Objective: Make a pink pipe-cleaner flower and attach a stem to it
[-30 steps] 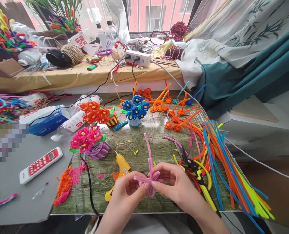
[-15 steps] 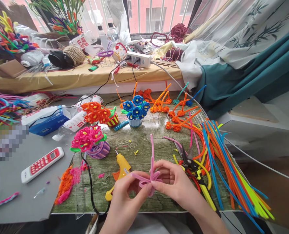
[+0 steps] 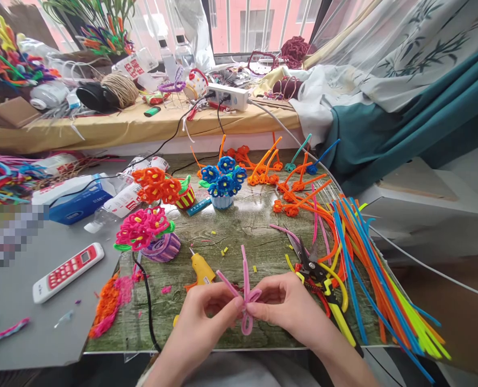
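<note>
So the whole thing sits on a green marbled table top (image 3: 239, 226), and it's packed. Biggest pile is the long straight pipe cleaners in orange, blue and neon yellow (image 3: 368, 269) fanned out along the right edge. Behind those there's a cluster of orange pipe-cleaner flowers on stems (image 3: 287, 185) lying flat, clearly a finished batch. Then three little potted bouquets: a blue pipe-cleaner bouquet in a pale cup (image 3: 223, 183), an orange pipe-cleaner bouquet in a striped cup (image 3: 162, 189), and a pink pipe-cleaner bouquet in a purple cup (image 3: 148, 232). A yellow hot glue gun (image 3: 200, 269) lies just beyond the hands, and yellow-handled scissors (image 3: 323, 282) lie just right of them.

Down front, the left hand (image 3: 200, 322) and right hand (image 3: 291, 309) are both pinched shut on a pink pipe cleaner being bent into a flower (image 3: 244, 301), held above the near edge of the table, fingertips meeting at the middle. I'd say it's early-to-mid on this one: a couple of petal loops are formed, including one hanging below, but two long straight ends stick up unbent, so more loops are left, plus a stem.
</note>
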### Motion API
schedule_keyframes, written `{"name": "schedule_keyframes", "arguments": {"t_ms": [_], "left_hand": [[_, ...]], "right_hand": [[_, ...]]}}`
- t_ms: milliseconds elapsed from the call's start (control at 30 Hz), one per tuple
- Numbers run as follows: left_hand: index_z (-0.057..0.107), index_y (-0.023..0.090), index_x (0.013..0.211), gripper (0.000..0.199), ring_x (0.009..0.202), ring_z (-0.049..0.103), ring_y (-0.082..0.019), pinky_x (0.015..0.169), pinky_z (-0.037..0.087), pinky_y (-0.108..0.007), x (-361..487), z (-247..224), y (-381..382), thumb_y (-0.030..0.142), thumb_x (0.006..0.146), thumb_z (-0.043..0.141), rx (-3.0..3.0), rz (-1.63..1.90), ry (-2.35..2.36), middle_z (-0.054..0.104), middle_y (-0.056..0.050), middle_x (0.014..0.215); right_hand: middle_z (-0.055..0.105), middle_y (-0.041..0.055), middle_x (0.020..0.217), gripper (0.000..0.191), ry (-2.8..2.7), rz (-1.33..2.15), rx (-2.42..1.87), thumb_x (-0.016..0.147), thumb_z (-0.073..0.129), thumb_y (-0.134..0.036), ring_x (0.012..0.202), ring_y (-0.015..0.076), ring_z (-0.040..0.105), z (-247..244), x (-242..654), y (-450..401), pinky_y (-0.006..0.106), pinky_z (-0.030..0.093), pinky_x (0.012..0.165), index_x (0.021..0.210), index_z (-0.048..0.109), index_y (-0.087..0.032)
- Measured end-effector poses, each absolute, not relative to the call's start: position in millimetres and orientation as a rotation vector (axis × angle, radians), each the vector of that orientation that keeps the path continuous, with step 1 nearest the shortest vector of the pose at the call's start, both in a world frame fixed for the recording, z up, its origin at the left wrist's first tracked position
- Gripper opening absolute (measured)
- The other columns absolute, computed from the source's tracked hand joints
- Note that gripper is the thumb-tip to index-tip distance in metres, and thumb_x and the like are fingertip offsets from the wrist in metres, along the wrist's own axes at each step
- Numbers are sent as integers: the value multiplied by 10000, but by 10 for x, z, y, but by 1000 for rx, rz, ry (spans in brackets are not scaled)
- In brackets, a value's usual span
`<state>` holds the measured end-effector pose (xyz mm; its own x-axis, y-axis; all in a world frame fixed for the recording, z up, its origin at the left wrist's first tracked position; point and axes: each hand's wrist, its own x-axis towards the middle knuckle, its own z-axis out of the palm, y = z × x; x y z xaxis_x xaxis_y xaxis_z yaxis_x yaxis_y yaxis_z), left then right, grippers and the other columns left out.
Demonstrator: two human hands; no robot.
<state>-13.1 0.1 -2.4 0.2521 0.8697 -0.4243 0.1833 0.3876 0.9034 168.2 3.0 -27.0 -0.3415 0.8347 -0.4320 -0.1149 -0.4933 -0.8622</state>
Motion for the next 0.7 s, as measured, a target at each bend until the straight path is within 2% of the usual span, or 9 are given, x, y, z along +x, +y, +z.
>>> {"name": "schedule_keyframes", "arguments": {"t_ms": [167,367,467,567,700], "left_hand": [[753,122,740,343,587,531,-125,553,411,-214,-256,18,181,462,775,744,1174,440,1136,656,-26,647],[661,145,668,376,466,517,-94,471,392,-192,-215,-9,243,491,712,799,1028,435,1051,604,21,528],[637,151,686,389,435,535,-101,408,366,-182,-195,-13,193,506,710,795,1016,445,1128,613,22,523],[662,138,733,366,461,544,-100,409,362,-174,-192,-11,120,479,726,794,1002,463,1160,636,13,547],[674,127,723,376,465,500,-66,436,360,-156,-168,-11,31,482,729,796,887,502,1158,618,19,555]], "right_hand": [[775,19,655,204,-926,2022,-1168,602,909,-299,606,166,708,-302,1691,36,256,536,628,712,805,-162],[802,59,772,205,-968,2171,-1067,653,878,-293,797,248,763,-247,1717,80,314,549,742,766,799,-141],[782,48,730,215,-977,2094,-1115,644,881,-278,738,228,748,-238,1718,93,307,550,715,758,777,-129],[739,17,675,188,-1016,1949,-1166,648,877,-249,668,189,709,-199,1701,78,269,533,661,721,746,-136],[736,18,709,80,-1167,1752,-1238,712,816,-186,709,177,693,-116,1685,31,241,532,675,721,744,-151]]}}
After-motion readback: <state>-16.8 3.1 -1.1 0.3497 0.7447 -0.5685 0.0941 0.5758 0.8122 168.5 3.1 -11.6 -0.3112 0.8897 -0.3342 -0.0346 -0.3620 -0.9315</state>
